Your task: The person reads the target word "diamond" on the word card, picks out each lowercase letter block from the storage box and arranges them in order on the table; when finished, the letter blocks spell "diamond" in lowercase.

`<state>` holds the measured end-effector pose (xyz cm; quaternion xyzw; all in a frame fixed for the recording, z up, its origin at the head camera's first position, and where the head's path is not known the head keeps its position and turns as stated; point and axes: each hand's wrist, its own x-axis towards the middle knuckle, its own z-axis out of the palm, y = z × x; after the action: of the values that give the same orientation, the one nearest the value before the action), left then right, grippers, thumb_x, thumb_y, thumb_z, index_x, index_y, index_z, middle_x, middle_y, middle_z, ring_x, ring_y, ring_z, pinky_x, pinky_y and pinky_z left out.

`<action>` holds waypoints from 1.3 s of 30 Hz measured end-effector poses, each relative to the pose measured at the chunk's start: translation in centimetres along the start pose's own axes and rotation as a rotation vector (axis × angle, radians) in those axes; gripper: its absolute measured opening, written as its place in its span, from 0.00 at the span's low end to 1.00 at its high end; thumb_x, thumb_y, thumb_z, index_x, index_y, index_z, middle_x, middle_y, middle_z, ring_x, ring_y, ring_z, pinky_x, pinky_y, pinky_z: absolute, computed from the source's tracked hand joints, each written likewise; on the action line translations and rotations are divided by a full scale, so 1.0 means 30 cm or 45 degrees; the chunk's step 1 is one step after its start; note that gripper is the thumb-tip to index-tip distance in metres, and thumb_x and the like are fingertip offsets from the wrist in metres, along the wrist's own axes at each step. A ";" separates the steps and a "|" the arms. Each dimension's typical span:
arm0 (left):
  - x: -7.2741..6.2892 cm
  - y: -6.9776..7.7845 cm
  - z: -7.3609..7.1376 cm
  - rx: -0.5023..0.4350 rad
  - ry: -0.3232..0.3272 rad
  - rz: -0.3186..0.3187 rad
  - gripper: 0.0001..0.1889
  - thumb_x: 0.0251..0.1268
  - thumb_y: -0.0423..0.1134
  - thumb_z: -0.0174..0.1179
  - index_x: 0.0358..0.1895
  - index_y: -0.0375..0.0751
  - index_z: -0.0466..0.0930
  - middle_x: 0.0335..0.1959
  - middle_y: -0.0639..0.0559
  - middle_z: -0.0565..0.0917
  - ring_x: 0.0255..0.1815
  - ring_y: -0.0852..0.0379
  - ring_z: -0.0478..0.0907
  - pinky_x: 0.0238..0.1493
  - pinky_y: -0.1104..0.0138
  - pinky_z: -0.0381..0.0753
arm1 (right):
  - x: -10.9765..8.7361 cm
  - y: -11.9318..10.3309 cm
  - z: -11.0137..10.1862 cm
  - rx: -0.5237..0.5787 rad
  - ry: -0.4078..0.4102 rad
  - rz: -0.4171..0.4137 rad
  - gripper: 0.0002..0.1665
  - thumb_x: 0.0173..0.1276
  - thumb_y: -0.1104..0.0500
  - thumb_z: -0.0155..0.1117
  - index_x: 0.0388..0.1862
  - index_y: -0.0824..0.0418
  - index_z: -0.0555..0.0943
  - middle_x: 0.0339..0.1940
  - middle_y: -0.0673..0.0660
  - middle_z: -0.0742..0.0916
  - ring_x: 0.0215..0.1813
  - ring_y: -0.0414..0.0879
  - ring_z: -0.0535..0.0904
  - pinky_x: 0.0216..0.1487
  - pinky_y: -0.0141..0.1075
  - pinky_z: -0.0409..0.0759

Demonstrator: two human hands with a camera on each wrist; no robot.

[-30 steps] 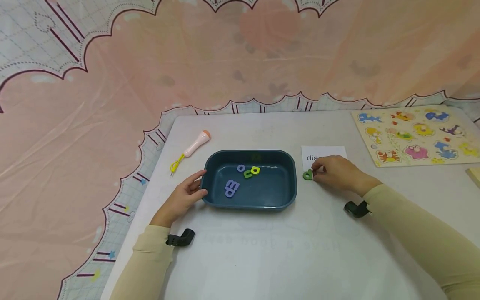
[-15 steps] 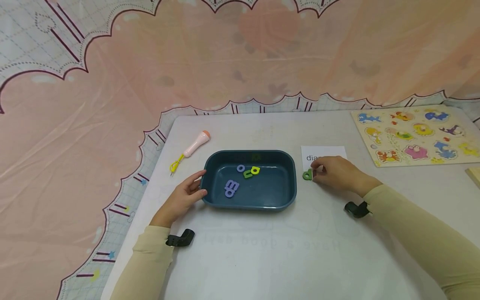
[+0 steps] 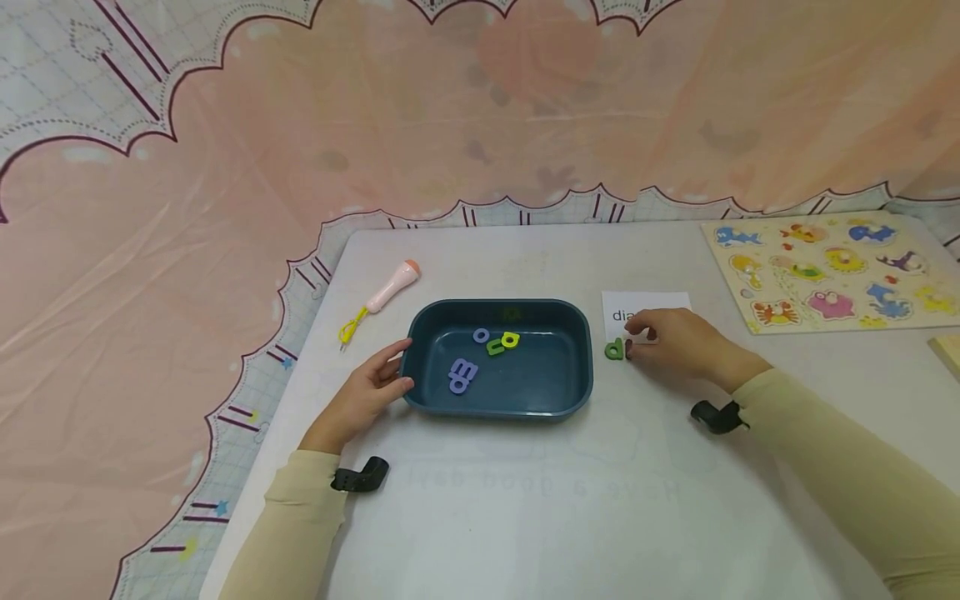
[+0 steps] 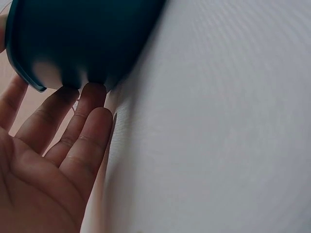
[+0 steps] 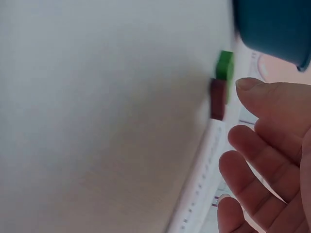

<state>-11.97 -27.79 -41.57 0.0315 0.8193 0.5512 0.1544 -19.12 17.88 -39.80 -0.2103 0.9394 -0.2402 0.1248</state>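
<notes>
A dark blue tray [image 3: 525,392] sits mid-table with several plastic letters [image 3: 463,377] in it, purple, green and yellow. My left hand [image 3: 360,404] touches the tray's left end, its fingertips [image 4: 95,92] resting against the outer wall. Right of the tray lies a green letter d [image 3: 613,349], just below a white card [image 3: 618,302] whose visible print reads "dia"; my hand covers the rest. Against the d's right side stands a narrow dark red letter piece [image 5: 218,99]. My right hand [image 3: 678,346] hovers right beside it, thumb and fingers apart from both letters in the right wrist view.
A pink-handled tool [image 3: 393,286] with a yellow looped end lies behind the tray to the left. At the back right is a sea-animal puzzle board [image 3: 802,271]. A wooden edge [image 3: 947,354] shows at the far right. A patterned pink cloth [image 3: 450,125] hangs behind the table.
My right thumb and fingers have come off the dark red letter piece, and the hand has shifted slightly right. The left hand and tray have not visibly moved.
</notes>
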 end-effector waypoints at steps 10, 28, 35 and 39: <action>0.003 -0.002 -0.002 0.013 -0.003 -0.014 0.35 0.74 0.37 0.59 0.80 0.46 0.55 0.74 0.35 0.65 0.71 0.38 0.66 0.67 0.46 0.64 | 0.004 0.002 0.026 -0.012 0.010 -0.038 0.14 0.69 0.62 0.63 0.52 0.65 0.83 0.46 0.59 0.87 0.46 0.53 0.80 0.53 0.53 0.78; 0.004 0.000 -0.003 0.019 0.002 -0.005 0.35 0.74 0.37 0.58 0.79 0.45 0.56 0.74 0.34 0.65 0.71 0.38 0.66 0.67 0.46 0.64 | -0.009 -0.061 -0.049 -0.016 0.108 -0.107 0.22 0.68 0.60 0.68 0.59 0.67 0.80 0.51 0.63 0.86 0.49 0.56 0.79 0.51 0.52 0.78; 0.005 -0.002 -0.004 0.012 -0.002 0.002 0.34 0.74 0.37 0.59 0.79 0.45 0.56 0.73 0.34 0.66 0.70 0.38 0.68 0.67 0.46 0.65 | 0.010 -0.168 -0.086 -0.029 0.152 -0.209 0.22 0.68 0.59 0.69 0.59 0.66 0.81 0.49 0.62 0.86 0.48 0.54 0.79 0.48 0.49 0.79; 0.005 -0.004 -0.003 0.006 -0.004 0.000 0.34 0.74 0.37 0.58 0.79 0.46 0.56 0.73 0.35 0.66 0.70 0.39 0.68 0.67 0.47 0.65 | 0.035 -0.223 -0.076 -0.031 0.149 -0.272 0.22 0.68 0.60 0.69 0.59 0.67 0.81 0.51 0.62 0.86 0.51 0.57 0.80 0.52 0.51 0.79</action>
<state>-12.11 -27.89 -41.67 0.0326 0.8205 0.5491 0.1557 -18.56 12.99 -34.62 -0.2962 0.9202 -0.2527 0.0409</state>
